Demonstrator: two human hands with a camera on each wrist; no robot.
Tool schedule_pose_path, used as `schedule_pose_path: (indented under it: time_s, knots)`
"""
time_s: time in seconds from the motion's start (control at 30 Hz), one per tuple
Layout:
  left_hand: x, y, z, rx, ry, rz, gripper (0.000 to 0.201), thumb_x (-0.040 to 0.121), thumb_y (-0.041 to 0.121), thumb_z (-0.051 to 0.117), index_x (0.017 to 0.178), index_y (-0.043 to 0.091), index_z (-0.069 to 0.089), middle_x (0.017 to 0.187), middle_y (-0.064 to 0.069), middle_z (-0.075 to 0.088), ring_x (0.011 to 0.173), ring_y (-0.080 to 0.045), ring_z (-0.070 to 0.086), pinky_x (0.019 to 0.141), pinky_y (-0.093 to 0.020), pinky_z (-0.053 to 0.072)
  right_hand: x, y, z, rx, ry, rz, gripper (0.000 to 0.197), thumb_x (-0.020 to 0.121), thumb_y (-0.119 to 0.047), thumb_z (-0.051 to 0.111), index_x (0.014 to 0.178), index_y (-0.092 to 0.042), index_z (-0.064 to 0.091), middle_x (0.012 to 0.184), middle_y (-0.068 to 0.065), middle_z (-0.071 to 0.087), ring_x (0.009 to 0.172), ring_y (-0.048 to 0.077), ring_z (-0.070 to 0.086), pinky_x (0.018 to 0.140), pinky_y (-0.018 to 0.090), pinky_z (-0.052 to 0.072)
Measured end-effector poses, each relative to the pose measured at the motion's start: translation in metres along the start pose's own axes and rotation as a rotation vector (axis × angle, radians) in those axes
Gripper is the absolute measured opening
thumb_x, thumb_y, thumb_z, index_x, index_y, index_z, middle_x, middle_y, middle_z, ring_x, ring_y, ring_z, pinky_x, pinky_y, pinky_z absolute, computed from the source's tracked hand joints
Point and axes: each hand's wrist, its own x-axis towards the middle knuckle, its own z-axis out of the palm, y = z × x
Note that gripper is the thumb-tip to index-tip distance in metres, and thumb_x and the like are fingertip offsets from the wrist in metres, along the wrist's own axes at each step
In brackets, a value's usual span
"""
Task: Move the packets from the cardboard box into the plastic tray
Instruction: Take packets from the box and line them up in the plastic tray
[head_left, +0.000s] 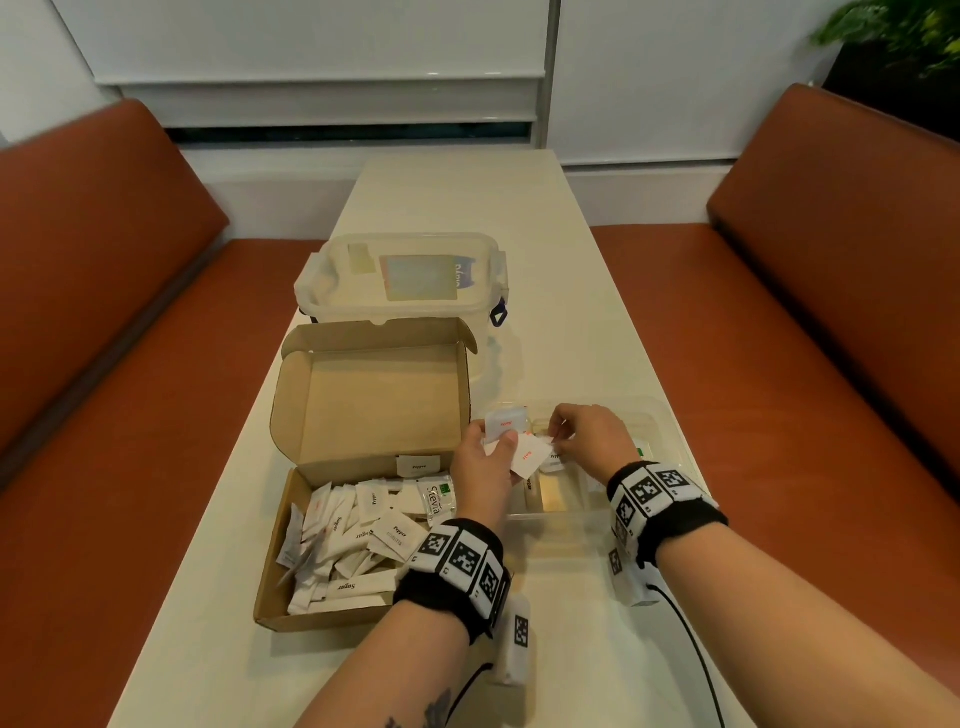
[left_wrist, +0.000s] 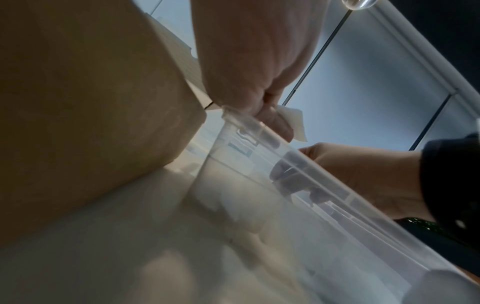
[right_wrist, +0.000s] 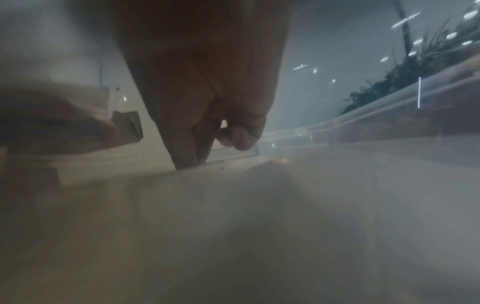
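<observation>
The open cardboard box (head_left: 291, 551) lies at the table's near left, with several white sugar, pepper and stevia packets (head_left: 353, 540) piled in it. To its right sits the clear plastic tray (head_left: 571, 515), and a few packets lie inside it. Both hands hover over the tray's left end. My left hand (head_left: 498, 441) grips a small bunch of white packets with red print (head_left: 503, 422). My right hand (head_left: 558, 439) pinches the edge of one such packet (head_left: 531, 458) between the two hands. In the left wrist view, my left hand (left_wrist: 275, 123) holds a packet (left_wrist: 294, 121) above the tray rim (left_wrist: 306, 162).
A clear lidded plastic container (head_left: 400, 280) stands right behind the box's raised lid (head_left: 379, 395). Orange benches (head_left: 104, 364) flank the narrow white table (head_left: 582, 312) on both sides. Thin black cables (head_left: 691, 639) trail from the wrist bands toward the near edge.
</observation>
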Motion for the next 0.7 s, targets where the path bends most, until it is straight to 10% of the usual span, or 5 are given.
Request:
schedule_pose_path:
  time_s: [0.7]
  knots:
    - [0.001, 0.0, 0.002, 0.105, 0.011, 0.017, 0.012, 0.092, 0.014, 0.058, 0.098, 0.025, 0.057, 0.104, -0.01, 0.065, 0.09, -0.021, 0.064, 0.066, -0.032, 0.056, -0.002, 0.01, 0.015, -0.342, 0.05, -0.135, 0.017, 0.09, -0.015, 0.052, 0.099, -0.019, 0.065, 0.1, 0.0, 0.065, 0.1, 0.02, 0.045, 0.07, 0.024, 0.034]
